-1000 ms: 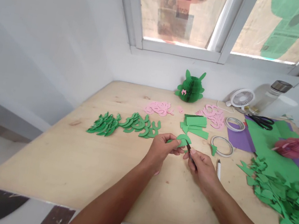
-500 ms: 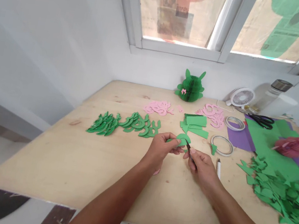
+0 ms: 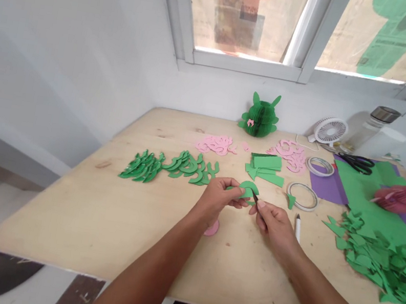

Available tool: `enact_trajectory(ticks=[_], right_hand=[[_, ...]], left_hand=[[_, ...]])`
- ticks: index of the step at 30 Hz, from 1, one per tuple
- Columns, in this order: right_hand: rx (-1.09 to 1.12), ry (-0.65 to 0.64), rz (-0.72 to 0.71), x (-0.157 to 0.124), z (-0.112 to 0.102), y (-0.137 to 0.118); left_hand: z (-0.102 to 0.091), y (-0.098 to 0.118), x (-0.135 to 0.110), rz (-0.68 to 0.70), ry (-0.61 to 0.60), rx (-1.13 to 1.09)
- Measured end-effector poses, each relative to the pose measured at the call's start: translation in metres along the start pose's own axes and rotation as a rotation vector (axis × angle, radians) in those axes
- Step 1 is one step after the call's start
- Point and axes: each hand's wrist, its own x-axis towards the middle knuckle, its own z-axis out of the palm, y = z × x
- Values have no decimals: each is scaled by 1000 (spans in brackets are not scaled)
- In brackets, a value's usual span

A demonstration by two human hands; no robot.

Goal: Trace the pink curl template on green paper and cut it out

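Observation:
My left hand point(image 3: 219, 197) pinches a green curved paper piece point(image 3: 249, 186) just above the wooden table point(image 3: 98, 217). My right hand point(image 3: 272, 226) is closed round a thin dark tool point(image 3: 255, 198) whose tip touches the green piece. A small pink paper shape point(image 3: 211, 228) lies on the table under my left wrist. A white pen point(image 3: 298, 227) lies just right of my right hand.
Rows of green curved cutouts point(image 3: 169, 166) lie to the left, pink cutouts point(image 3: 215, 145) and a green rectangle stack point(image 3: 266, 166) behind. Tape rolls point(image 3: 301, 196), green scraps point(image 3: 384, 255), scissors point(image 3: 357, 162), a fan point(image 3: 329, 130), a bottle point(image 3: 370, 129) and a green honeycomb figure point(image 3: 259, 116) stand around.
Both hands stay on the green piece with hardly any movement. The view has shifted slightly, and the pink shape under my left wrist shows more.

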Motion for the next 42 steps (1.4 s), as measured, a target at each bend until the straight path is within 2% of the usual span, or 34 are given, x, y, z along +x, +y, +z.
enact_trajectory(ticks=[42], right_hand=[[-48, -75, 9, -1, -3, 1]], left_hand=[[-14, 12, -1, -49, -124, 137]])
